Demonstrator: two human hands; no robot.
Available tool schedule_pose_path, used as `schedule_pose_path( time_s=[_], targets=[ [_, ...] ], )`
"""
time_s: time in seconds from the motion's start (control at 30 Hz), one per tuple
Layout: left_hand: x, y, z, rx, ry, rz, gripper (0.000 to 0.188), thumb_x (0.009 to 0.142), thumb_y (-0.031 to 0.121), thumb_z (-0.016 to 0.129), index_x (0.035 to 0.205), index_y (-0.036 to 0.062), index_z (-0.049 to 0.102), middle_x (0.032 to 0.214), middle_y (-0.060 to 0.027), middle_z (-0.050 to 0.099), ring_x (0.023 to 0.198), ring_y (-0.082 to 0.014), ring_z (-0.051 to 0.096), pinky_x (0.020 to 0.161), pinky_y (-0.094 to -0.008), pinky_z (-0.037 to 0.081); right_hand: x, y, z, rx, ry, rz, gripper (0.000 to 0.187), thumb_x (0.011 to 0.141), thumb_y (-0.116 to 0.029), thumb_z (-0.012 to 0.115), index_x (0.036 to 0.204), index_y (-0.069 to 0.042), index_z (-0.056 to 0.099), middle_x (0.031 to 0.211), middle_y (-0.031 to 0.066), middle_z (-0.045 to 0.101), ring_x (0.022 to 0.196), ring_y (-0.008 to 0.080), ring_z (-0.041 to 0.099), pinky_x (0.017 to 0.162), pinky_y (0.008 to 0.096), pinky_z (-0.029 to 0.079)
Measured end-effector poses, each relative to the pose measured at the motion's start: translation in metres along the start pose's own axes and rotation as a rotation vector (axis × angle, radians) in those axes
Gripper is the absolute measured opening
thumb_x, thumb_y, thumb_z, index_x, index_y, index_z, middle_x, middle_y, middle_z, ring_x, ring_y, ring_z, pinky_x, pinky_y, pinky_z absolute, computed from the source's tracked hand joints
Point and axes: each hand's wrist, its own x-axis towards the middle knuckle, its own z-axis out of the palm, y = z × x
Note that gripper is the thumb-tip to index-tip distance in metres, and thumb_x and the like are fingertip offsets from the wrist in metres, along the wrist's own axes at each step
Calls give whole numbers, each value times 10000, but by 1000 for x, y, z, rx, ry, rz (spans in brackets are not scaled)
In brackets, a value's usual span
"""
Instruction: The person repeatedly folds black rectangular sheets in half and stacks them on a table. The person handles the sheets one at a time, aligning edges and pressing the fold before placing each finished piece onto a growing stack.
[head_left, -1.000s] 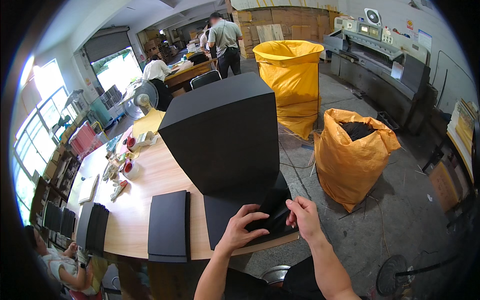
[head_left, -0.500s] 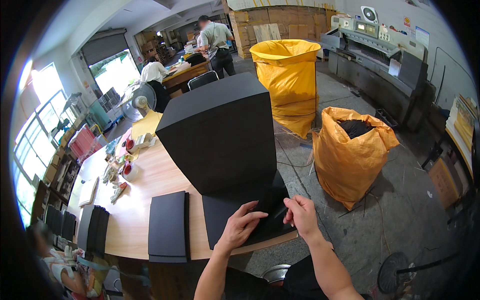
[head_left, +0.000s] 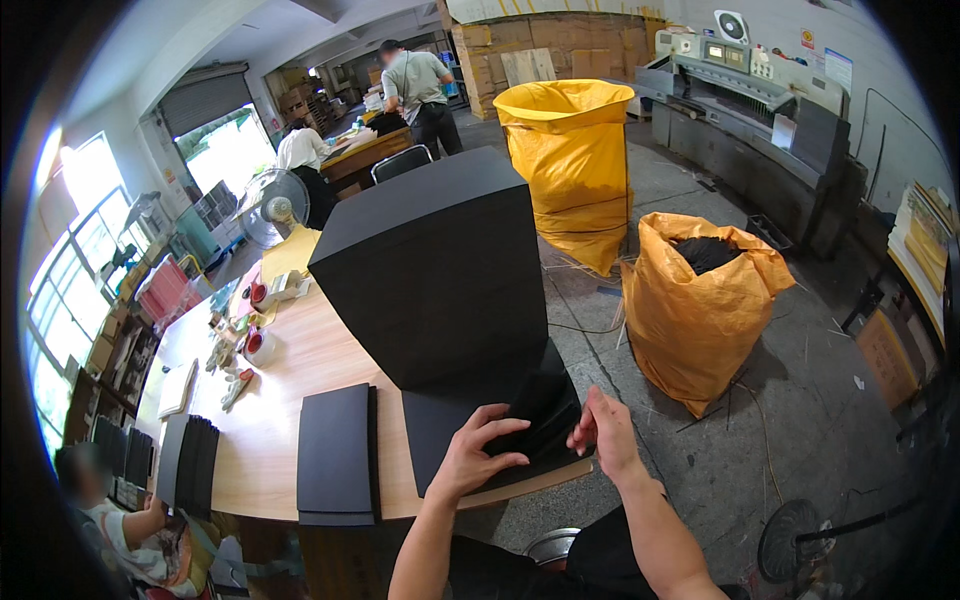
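A low pile of black sheets (head_left: 430,430) lies at the table's near right corner, in front of a tall black stack. My left hand (head_left: 478,452) rests over the pile, thumb and fingers apart, beside a dark sheet that looks bent up and is smeared by motion. My right hand (head_left: 610,432) is at the right edge of that sheet, its fingers curled in against it; the fingertips are partly hidden. The tall stack (head_left: 430,290) of black sheets or boards rises just beyond both hands. A smaller stack of black boards (head_left: 335,450) lies to the left.
More black stacks (head_left: 188,460) stand at the left end of the wooden table (head_left: 270,420), near a seated person (head_left: 130,530). Tape rolls (head_left: 260,347) and small tools lie behind. Two yellow-orange sacks (head_left: 700,310) stand on the floor at right. Two people work farther back.
My left thumb and fingers have spread wider apart. My right hand has turned slightly, its thumb side now higher. The dark sheet between them has shifted. The seated person has leaned toward the table.
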Motion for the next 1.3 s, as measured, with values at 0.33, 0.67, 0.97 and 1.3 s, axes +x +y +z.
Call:
schedule_pose_path(
  time_s=[0.33,0.67,0.97,1.3],
  targets=[
    [0,5,1,446,-146,308,543,903,324,876,1429,303,743,1521,-169,609,1241,-346,685,1123,-470,561,-40,39,-7,-1443,-380,-695,419,925,-381,779,1261,-130,765,1293,175,694,1350,421,584,1252,661,278],
    [-119,-24,-29,904,568,-93,511,687,-21,740,1162,157,799,1302,-164,636,1355,-404,588,1274,-686,328,-40,49,-4,-1454,-295,-756,434,902,-398,848,1265,-171,776,1217,106,748,1210,337,669,1088,522,357],
    [-161,27,33,568,562,-24,352,715,1,790,1052,96,749,1210,-165,673,1240,-408,653,1131,-558,512,-22,92,-22,-1442,-166,-932,445,754,-358,887,1154,-175,818,1226,74,769,1216,341,680,1082,558,449],
    [-144,6,32,-1086,589,-818,421,1072,-3,617,1485,-64,562,1426,-148,692,1248,-241,696,1107,-387,555,-21,89,-13,-1537,-176,-734,434,763,-334,881,1158,-171,806,1267,96,749,1221,349,677,980,549,505]
  ],
)
